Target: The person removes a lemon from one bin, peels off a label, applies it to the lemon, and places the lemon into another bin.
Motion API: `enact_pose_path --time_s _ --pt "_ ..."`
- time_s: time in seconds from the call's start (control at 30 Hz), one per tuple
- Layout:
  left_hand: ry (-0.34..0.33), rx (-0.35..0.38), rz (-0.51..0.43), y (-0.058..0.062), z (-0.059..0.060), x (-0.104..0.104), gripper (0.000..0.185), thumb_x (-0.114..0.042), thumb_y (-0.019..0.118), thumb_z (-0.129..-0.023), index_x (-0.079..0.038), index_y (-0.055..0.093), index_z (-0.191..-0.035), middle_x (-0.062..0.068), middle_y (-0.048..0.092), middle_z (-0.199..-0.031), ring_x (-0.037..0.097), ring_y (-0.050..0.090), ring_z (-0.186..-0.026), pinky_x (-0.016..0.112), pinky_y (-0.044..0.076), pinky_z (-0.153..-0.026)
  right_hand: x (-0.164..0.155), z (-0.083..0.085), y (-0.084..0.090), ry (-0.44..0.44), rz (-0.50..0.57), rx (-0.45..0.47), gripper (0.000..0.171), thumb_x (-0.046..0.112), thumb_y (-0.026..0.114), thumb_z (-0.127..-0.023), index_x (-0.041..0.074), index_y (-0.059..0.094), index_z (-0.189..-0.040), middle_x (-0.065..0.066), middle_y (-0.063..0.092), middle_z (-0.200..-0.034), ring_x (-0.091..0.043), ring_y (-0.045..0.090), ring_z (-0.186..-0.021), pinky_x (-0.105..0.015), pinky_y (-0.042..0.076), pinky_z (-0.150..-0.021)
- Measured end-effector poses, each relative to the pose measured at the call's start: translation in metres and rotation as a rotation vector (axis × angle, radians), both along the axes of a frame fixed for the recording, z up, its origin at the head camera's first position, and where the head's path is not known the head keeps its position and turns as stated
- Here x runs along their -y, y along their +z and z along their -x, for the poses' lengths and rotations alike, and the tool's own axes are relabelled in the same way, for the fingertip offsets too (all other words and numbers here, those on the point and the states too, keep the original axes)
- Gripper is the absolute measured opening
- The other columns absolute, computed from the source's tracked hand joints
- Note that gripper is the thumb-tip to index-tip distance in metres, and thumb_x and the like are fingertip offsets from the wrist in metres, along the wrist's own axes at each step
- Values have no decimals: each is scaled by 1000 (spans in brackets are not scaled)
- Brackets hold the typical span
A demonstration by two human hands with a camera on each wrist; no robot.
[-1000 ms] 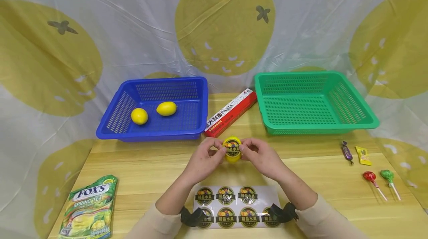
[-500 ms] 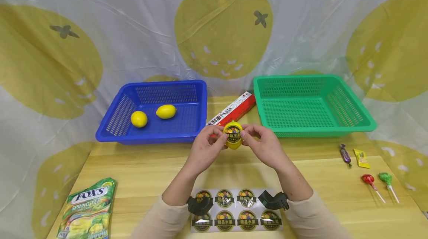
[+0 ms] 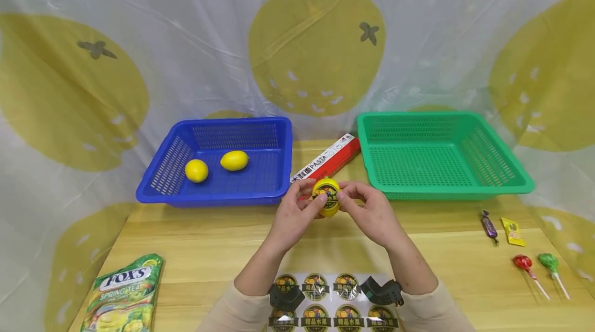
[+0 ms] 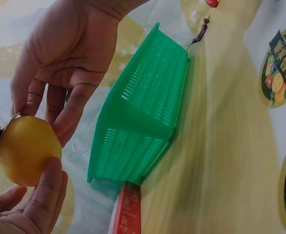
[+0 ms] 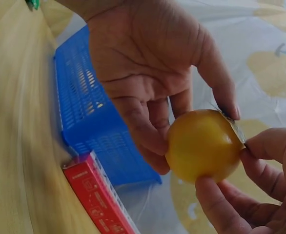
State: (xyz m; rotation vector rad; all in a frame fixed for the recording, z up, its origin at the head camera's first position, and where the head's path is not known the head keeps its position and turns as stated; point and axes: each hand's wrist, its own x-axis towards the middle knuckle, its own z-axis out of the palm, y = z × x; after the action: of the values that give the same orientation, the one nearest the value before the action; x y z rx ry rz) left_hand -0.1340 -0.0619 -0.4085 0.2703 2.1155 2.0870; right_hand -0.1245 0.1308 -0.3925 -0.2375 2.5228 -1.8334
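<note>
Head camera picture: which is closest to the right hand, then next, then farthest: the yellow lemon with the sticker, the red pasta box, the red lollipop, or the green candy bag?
1. Yellow lemon with the round sticker: held in the right hand.
2. Red cardboard pasta box: just behind the hands, between the baskets.
3. Red wrapped lollipop: far right on the table.
4. Green plastic candy bag: front left corner.

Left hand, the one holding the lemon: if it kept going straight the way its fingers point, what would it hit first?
Probably the red pasta box. The left hand points up the table and slightly right with the lemon in its grip, and the box lies just beyond. Depth is hard to judge; the hand may pass above it.
</note>
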Motion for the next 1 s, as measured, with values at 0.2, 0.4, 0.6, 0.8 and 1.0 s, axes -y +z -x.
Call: enact_pose_path --time_s 0.2,0.4,0.6,0.8,1.0 --pt "0 4 -6 -2 -3 -2 44 -18 68 -98 -5 52 -136 19 64 -129 25 71 -103 35 63 -81 3 2 -5 -5 21 -1 20 21 66 -100 1 64 -105 -19 65 -130 -31 67 -115 -35 62 -87" --pt "-3 -9 -16 0 -10 -6 44 -14 74 -92 -6 55 -132 14 58 -131 22 64 -104 33 63 -78 9 4 -17 17 -24 55 40 36 55 -106 10 52 -136 -23 62 -115 -31 74 -80 -43 63 -67" --pt "-33 -20 -19 6 -14 -9 43 -15 75 -92 -7 58 -130 12 54 -134 22 64 -104 32 62 -76 11 4 -24 26 -16 -43 39 40 48 -108 9 66 -122 -18 66 -101 -25 69 -63 -43 60 -53" --pt "-36 7 -73 7 -14 -8 43 -11 74 -91 -5 56 -130 14 52 -135 21 62 -104 33 63 -78 17 4 -28 -68 70 -85 51 35 33 -113 1 72 -112 -20 68 -88 -17 64 -59 -37 58 -48" --pt "-31 -19 -129 6 -15 -11 42 -7 71 -93 -1 53 -130 18 54 -130 20 60 -103 34 63 -79 16 5 -27 -66 133 -38 56 39 27 -113 2 68 -123 -22 68 -93 -19 66 -65 -42 61 -56"
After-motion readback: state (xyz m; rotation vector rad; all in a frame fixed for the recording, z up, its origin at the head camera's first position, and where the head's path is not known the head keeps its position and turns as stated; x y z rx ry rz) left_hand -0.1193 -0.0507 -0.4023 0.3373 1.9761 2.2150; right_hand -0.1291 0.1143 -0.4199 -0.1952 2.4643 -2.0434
